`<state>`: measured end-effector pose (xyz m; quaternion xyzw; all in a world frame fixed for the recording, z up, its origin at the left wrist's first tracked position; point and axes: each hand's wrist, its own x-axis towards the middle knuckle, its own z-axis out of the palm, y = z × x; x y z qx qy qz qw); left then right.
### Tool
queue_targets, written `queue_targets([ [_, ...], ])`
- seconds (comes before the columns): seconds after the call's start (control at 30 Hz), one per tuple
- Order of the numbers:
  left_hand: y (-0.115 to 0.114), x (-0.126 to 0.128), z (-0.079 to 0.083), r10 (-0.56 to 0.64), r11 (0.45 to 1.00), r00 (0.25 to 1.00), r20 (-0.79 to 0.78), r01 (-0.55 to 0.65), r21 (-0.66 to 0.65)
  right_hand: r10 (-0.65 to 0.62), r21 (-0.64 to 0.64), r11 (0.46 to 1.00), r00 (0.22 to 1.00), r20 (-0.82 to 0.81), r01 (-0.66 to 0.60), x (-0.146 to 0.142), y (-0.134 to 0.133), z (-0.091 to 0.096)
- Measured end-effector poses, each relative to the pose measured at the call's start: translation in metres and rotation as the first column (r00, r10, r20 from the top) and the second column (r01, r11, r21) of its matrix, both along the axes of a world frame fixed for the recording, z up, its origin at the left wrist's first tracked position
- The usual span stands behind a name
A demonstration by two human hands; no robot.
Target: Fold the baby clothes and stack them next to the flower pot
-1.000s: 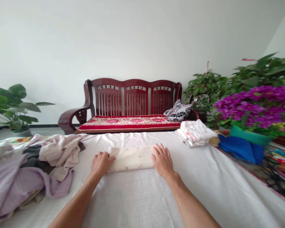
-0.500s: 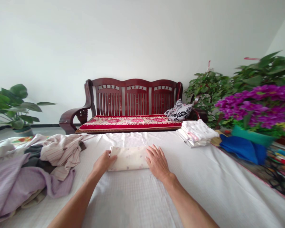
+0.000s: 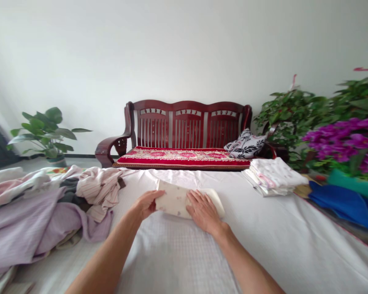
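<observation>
A cream folded garment or cloth (image 3: 172, 200) with small faint prints lies in front of me on the white-covered surface (image 3: 178, 253). My left hand (image 3: 146, 204) is closed on its left end, thumb on top, and that end looks slightly raised. My right hand (image 3: 203, 210) rests flat over the middle of the cloth with its fingers stretched out, hiding part of it. The rounded right end of the cloth shows beyond my right hand.
Loose clothes (image 3: 49, 220), lilac, striped and dark, are heaped at the left. A stack of folded white cloths (image 3: 274, 175) stands at the right. Past the right edge are a blue cloth (image 3: 343, 204) and purple flowers (image 3: 349, 141). A wooden bench (image 3: 187, 126) stands behind.
My view has turned a little left. The cloth's left end has come up in my left hand, and its right end now reaches out past my right hand.
</observation>
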<state>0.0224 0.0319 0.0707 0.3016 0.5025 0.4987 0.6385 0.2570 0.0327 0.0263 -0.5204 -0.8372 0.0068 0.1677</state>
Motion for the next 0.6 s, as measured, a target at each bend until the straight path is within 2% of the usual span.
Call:
queue_targets([
  [0.1,-0.001,0.011,0.01,-0.023,0.999,0.999,0.036,0.022,0.027,0.003,0.022,1.0,1.0,0.005,-0.003,-0.002,0.0,-0.001],
  [0.2,-0.002,0.026,0.019,-0.026,0.995,0.999,0.041,0.022,0.092,0.07,0.057,0.996,0.997,0.029,-0.071,-0.003,0.002,-0.004],
  [0.4,0.003,0.063,0.032,-0.001,0.973,0.996,-0.09,0.022,0.232,0.149,0.09,0.985,0.989,0.015,-0.15,-0.004,0.004,-0.007],
  [0.47,0.007,0.076,0.035,0.011,0.962,0.987,-0.16,0.034,0.272,0.174,0.077,0.983,0.979,-0.108,-0.167,-0.004,0.004,-0.005],
  [0.53,0.01,0.09,0.037,0.016,0.946,0.976,-0.216,0.056,0.32,0.164,0.013,0.985,0.902,-0.399,-0.173,-0.001,0.006,-0.002],
  [0.57,0.011,0.097,0.037,0.017,0.942,0.972,-0.233,0.063,0.33,0.116,-0.032,0.986,0.803,-0.585,-0.166,0.0,0.007,0.0],
  [0.6,0.011,0.104,0.036,0.014,0.943,0.971,-0.238,0.066,0.325,0.041,-0.084,0.984,0.656,-0.754,-0.158,0.003,0.01,0.002],
])
